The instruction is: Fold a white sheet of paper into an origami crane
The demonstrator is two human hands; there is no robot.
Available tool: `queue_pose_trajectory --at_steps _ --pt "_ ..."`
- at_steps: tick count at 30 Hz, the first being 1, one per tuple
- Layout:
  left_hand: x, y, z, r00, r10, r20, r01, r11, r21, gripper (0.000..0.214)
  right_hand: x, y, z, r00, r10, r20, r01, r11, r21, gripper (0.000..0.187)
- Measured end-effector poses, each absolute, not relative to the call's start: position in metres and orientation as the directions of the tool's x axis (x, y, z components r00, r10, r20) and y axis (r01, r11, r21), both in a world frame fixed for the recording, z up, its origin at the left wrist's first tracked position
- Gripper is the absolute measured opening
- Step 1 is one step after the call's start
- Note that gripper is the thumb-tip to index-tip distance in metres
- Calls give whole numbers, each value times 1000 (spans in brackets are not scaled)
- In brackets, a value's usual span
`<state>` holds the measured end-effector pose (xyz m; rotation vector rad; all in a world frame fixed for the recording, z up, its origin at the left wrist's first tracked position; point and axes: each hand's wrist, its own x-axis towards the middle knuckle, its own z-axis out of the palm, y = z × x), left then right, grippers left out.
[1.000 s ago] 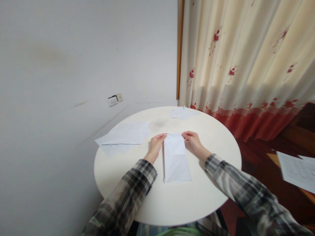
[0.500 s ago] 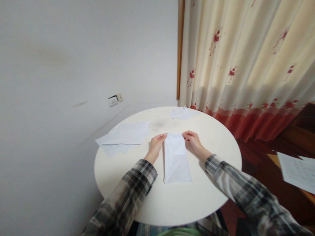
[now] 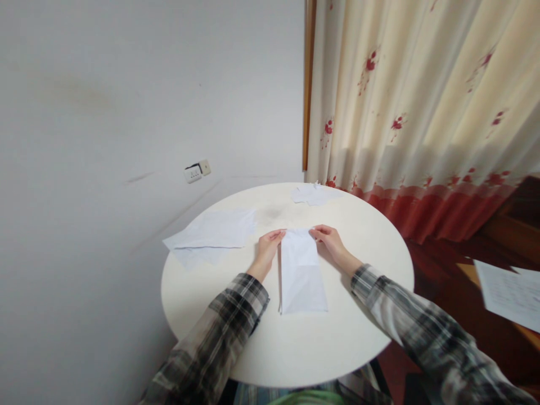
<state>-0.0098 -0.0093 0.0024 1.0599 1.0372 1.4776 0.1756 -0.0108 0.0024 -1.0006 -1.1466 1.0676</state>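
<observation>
**Left hand [image 3: 267,248] and right hand [image 3: 332,243] pinch the far corners of a folded white paper [image 3: 301,273]**

The thumb and fingers of each hand are closed on the paper, left hand on its far left corner, right hand on its far right corner. Between the fingertips runs the short far edge; the rest of the paper lies flat, stretching from the fingers toward the wearer. Slightly parted layers show along its left side.

To work this edge well, both pinches should probably bear evenly, with the corners level and the layers squared before any crease is pressed; uneven tension could skew the strip.

Beneath the fingers is a round white table [image 3: 295,354]. Left of the left fingers lies a loose pile of white sheets [image 3: 215,228]; beyond the fingers, near the far rim, are white paper scraps [image 3: 314,194]. No writing is readable on any of these.

Well to the right of the right fingers, off the table, a sheet with faint lines of marks [image 3: 508,292] is too blurred to read. No brand or label can be made out.
</observation>
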Motion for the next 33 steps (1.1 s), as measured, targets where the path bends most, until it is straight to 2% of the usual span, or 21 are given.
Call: queue_pose_trajectory --at_steps 10,16,21,28,33 --pt "-9 -10 2 -100 988 114 -216 -133 967 25 176 -12 3 70 967 247 -95 253 -963 15" --pt "-10 -10 2 -98 988 120 -212 -138 968 26 177 -13 4 71 969 236 -98 242 -965 14" --pt "-11 -9 2 -114 988 107 -226 -131 965 28 178 -13 3 48 979 200 -100 204 -974 20" --pt "-11 -9 2 -125 987 99 -226 -126 966 27 178 -12 4 86 969 231 -102 239 -966 25" --pt "-11 -9 1 -122 987 103 -227 -129 965 25 176 -12 5 91 971 220 -68 226 -972 21"
